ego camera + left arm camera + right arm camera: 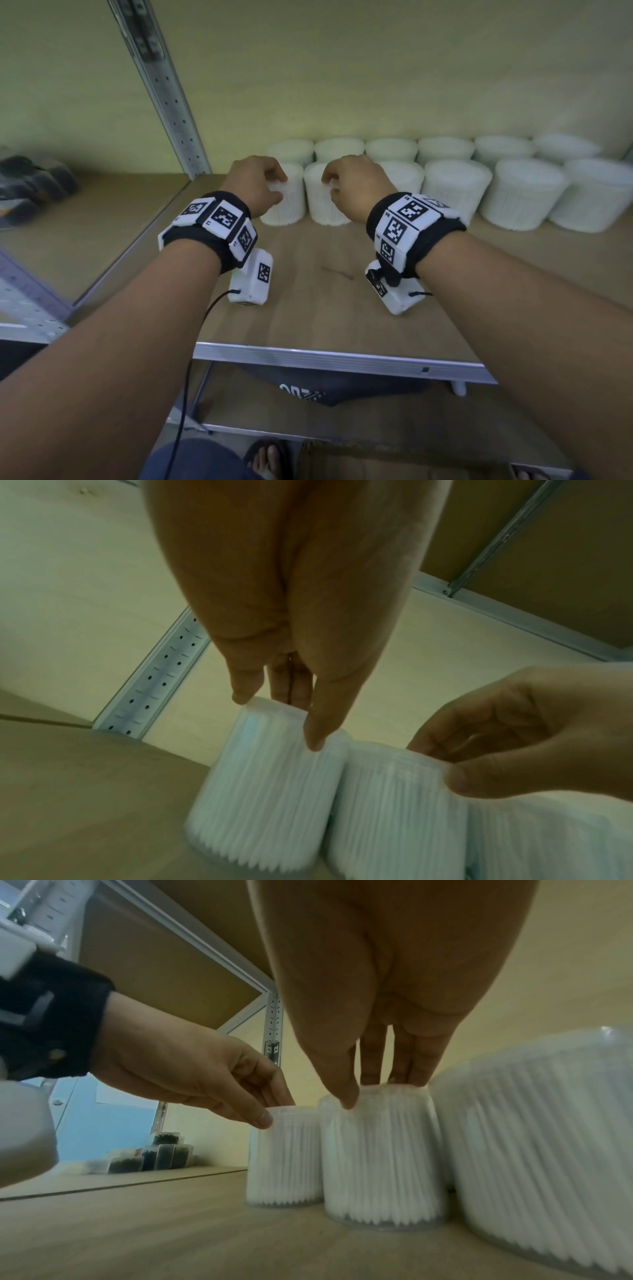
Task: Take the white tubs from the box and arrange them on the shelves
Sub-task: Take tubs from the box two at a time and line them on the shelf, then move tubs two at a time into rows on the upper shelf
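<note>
Two rows of white ribbed tubs (pixel 455 185) stand at the back of the wooden shelf (pixel 325 294). My left hand (pixel 274 188) pinches the top rim of the leftmost front tub (pixel 287 210) between thumb and fingers. My right hand (pixel 334 186) grips the top of the tub beside it (pixel 320 209) in the same way. Both tubs stand upright on the board, side by side. In the left wrist view my left hand (pixel 279 718) sits on its tub (pixel 267 783). In the right wrist view my right hand (pixel 380 1092) sits on its tub (pixel 380 1158), next to a larger tub (pixel 548 1150).
A perforated metal upright (pixel 168 92) stands at the shelf's back left. Small dark containers (pixel 30 188) lie on the neighbouring shelf to the left. The metal front edge (pixel 342 359) runs below my wrists. A cardboard box (pixel 394 462) and a dark bag (pixel 329 387) are underneath.
</note>
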A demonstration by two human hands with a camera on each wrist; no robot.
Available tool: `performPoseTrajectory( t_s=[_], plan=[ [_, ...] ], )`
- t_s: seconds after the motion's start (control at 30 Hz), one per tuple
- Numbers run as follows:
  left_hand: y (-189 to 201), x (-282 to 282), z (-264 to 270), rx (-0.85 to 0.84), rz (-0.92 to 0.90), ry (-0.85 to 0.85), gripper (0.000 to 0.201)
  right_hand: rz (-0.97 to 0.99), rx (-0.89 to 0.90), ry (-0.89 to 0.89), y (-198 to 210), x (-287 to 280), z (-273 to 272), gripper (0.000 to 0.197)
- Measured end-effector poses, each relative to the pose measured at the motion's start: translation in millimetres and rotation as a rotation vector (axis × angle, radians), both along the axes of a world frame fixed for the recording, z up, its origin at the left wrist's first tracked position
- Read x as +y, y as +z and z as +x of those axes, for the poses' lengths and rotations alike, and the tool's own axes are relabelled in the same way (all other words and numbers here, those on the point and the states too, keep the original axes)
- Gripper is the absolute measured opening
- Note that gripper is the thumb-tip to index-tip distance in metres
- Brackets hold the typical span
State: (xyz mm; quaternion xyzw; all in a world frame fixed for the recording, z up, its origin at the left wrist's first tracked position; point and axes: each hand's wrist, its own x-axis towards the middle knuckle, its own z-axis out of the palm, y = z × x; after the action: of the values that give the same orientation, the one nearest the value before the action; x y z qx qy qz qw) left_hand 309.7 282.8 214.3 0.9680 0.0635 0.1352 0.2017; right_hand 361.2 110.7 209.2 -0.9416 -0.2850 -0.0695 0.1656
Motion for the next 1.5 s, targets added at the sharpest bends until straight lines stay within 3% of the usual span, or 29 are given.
performPoseTrajectory(
  t_s=[0.13, 0.4, 0.57, 0.73, 0.77, 1.03, 1.23, 1.5],
  plan=[
    [10.9, -5.5, 1.7, 0.109, 0.114, -0.027, 0.037, 0.073, 0.096, 0.035, 5.0, -8.2, -3.9, 0.047],
    [40.8, -42.7, 13.1, 0.090, 0.038, -0.112, 0.046, 0.183, 0.098, -0.100, 36.0, -72.5, 1.0, 0.037],
    [55.2, -98.2, 28.6, 0.084, 0.031, -0.222, 0.043, 0.118, 0.101, -0.251, 51.5, -141.3, 13.1, 0.035],
    [45.4, -149.2, 42.3, 0.101, 0.031, -0.284, 0.042, 0.078, 0.136, -0.331, 55.1, -189.4, 17.0, 0.033],
    [58.9, -208.0, 65.1, 0.080, 0.026, -0.359, 0.043, 0.059, 0.115, -0.451, 74.6, -245.6, 22.1, 0.034],
    [44.0, -282.8, 97.6, 0.161, -0.006, -0.425, 0.050, -0.005, 0.210, -0.553, 60.6, -309.1, 39.7, 0.039],
    [22.7, -319.4, 120.3, 0.206, 0.041, -0.442, 0.057, -0.035, 0.278, -0.538, 48.9, -322.7, 59.6, 0.047],
    [8.7, -320.5, 126.6, 0.204, 0.112, -0.448, 0.058, -0.171, 0.304, -0.498, 33.4, -322.1, 69.4, 0.053]
  ],
)
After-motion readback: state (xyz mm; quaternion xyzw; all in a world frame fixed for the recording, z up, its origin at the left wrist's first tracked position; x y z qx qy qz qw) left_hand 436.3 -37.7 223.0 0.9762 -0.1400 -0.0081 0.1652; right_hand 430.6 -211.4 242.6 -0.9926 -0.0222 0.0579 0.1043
